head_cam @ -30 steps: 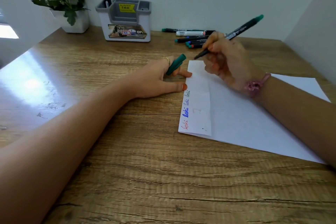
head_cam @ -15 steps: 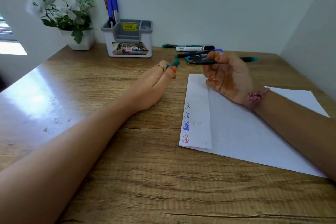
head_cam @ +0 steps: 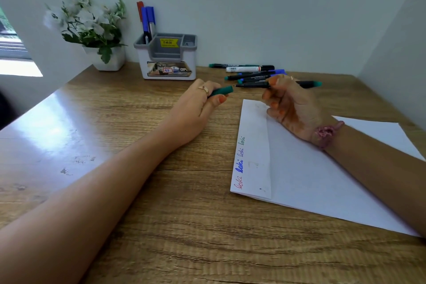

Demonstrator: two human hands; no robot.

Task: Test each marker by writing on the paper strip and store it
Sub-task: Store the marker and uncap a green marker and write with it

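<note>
Wooden desk (head_cam: 161, 226): marker (head_cam: 253, 84) and cap (head_cam: 221, 91) between hands, apart.

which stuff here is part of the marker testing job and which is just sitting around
In use:
green marker in right hand
green cap in left hand
paper strip
marker pile
holder with stored markers

Just there:
flower pot
large sheet
</note>
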